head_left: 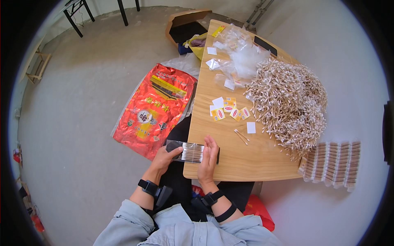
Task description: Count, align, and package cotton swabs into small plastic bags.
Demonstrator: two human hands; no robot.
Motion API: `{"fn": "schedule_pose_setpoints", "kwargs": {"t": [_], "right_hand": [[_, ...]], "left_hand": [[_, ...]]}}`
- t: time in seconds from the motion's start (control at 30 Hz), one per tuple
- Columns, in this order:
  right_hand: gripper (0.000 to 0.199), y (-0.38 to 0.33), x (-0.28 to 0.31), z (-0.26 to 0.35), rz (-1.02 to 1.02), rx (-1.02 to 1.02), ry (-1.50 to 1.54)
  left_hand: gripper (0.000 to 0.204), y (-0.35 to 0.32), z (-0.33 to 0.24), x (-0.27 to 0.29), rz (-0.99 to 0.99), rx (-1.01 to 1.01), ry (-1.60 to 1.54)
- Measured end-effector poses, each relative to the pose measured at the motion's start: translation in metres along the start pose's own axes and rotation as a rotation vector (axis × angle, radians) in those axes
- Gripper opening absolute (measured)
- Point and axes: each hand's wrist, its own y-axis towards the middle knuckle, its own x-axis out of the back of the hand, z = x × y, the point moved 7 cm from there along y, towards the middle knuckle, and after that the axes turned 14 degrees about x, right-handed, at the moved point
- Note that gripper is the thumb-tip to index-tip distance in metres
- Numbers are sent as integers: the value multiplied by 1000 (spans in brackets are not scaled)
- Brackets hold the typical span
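My left hand (pixel 163 159) grips the left end of a clear plastic bag, thumb on top. A neat row of cotton swabs (pixel 193 152) shows in the bag, over the table's near left corner. My right hand (pixel 209 159) stands on edge at the right end of the bag, fingers stretched out and palm toward the swabs. A dark flat edge shows just beyond that hand; what it belongs to is hidden. Two loose swabs (pixel 241 136) lie on the table beside a white card (pixel 251 127). Farther back is a large heap of loose cotton swabs (pixel 287 104).
Yellow-and-white cards (pixel 230 108) lie scattered on the wooden table (pixel 266 166). Clear plastic bags (pixel 246 57) and a dark phone-like slab (pixel 265 46) are at the back. Rows of packed swabs (pixel 332 164) sit at the right edge. A red printed sack (pixel 158 108) rests to the left.
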Motion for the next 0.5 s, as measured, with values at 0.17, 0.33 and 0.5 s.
{"fn": "schedule_pose_setpoints", "kwargs": {"t": [0.17, 0.33, 0.5], "right_hand": [[42, 0, -1, -2, 23, 18, -45], [42, 7, 3, 8, 62, 4, -113], [33, 36, 50, 10, -125, -114, -52]], "left_hand": [[23, 7, 2, 1, 17, -10, 25], [22, 1, -1, 0, -17, -5, 17], [25, -3, -2, 1, -30, -37, -29]]}}
